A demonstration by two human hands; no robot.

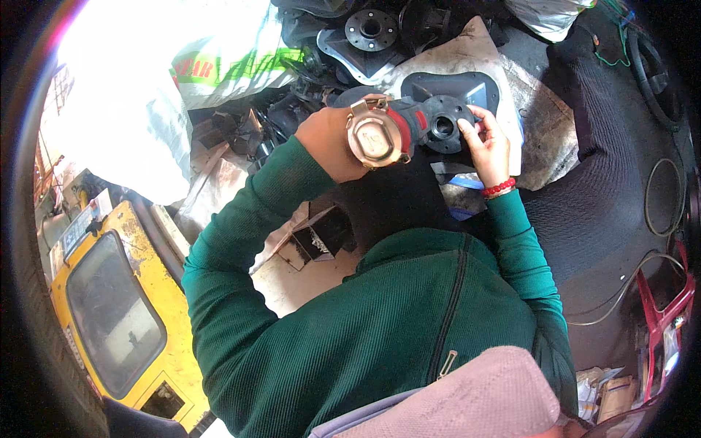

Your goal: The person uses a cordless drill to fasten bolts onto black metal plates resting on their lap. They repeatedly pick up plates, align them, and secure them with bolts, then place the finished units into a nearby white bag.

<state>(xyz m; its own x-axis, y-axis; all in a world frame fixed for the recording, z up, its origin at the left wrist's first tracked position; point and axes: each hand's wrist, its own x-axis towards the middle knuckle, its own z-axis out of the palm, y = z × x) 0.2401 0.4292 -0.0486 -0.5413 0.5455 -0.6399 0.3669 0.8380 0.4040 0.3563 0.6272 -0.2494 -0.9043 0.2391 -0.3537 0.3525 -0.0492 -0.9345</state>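
Observation:
My left hand (325, 139) is closed around a handheld power tool (376, 139); its round, gold-coloured metal end and red band face up. Most of that hand's fingers are hidden under the tool. The tool's dark front reaches toward a black round flange (454, 109) with a central hole; I cannot tell whether they touch. My right hand (491, 150) pinches the flange's right edge between thumb and fingers. Just beyond lies a black plate with rounded corners (478, 89), on or over a pale sheet. A red bracelet (499, 187) circles my right wrist.
Several black flanged parts (371, 31) are heaped at the far side. A large white bag (135, 109) stands at far left, above a yellow machine (171, 306) with a dark window. A red frame (661, 314) and loose cable (650, 197) lie at right.

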